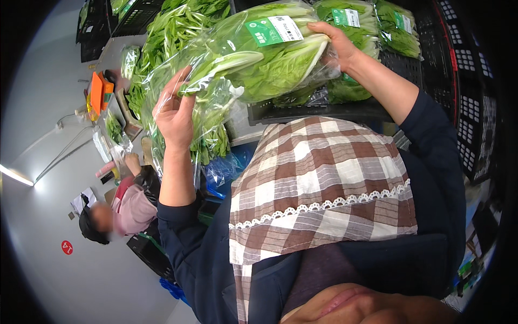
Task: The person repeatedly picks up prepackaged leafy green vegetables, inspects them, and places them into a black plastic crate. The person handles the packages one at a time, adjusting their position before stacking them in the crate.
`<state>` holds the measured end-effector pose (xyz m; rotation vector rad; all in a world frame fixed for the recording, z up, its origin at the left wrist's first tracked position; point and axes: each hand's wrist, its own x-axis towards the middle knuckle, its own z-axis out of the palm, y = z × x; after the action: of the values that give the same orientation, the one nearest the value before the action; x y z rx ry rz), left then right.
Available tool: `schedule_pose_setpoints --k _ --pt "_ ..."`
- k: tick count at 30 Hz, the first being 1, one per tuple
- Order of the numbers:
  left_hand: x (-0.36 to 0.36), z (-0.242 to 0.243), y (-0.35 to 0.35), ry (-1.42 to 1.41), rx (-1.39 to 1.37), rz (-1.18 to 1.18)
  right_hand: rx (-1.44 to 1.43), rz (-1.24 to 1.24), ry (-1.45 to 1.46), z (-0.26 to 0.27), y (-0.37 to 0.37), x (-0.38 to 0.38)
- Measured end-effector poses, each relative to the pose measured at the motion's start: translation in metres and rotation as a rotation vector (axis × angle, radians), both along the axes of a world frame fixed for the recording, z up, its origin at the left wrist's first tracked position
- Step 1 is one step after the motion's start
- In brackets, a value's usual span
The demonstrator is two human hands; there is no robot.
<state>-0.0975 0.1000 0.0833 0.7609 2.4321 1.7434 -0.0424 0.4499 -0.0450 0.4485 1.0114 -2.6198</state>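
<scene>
A clear plastic bag of leafy lettuce (275,73) with a green-and-white label (274,30) is held up, tilted, in front of me. My right hand (338,46) grips its stem end, with the thumb over the top. At the bag's loose end, my left hand (175,115) has its fingers and thumb curled on the crinkled film, close to the leaf tips. Glare on the plastic partly hides those fingers. Beneath the bag's right part, a black plastic crate (323,115) contains several labelled bags of greens (356,24).
Loose leafy greens (174,40) are heaped at the upper left. Beyond them are an orange scale (101,93) and a co-worker (133,202), whose hand is near another bagged bunch (115,127). Blue plastic film (222,174) hangs below the table edge. Black perforated crates (471,121) stand at the right.
</scene>
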Motion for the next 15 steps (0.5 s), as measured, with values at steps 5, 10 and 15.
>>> schedule_pose_setpoints --k 5,10,15 --pt "-0.013 -0.012 -0.043 -0.160 0.233 0.206 -0.030 -0.007 -0.001 -0.012 0.008 -0.003" --pt "-0.024 -0.034 -0.080 -0.316 0.532 0.339 -0.034 -0.082 -0.083 -0.031 0.015 -0.005" --pt "-0.026 -0.049 -0.104 -0.417 0.638 0.489 0.019 -0.177 -0.142 -0.045 0.029 -0.006"
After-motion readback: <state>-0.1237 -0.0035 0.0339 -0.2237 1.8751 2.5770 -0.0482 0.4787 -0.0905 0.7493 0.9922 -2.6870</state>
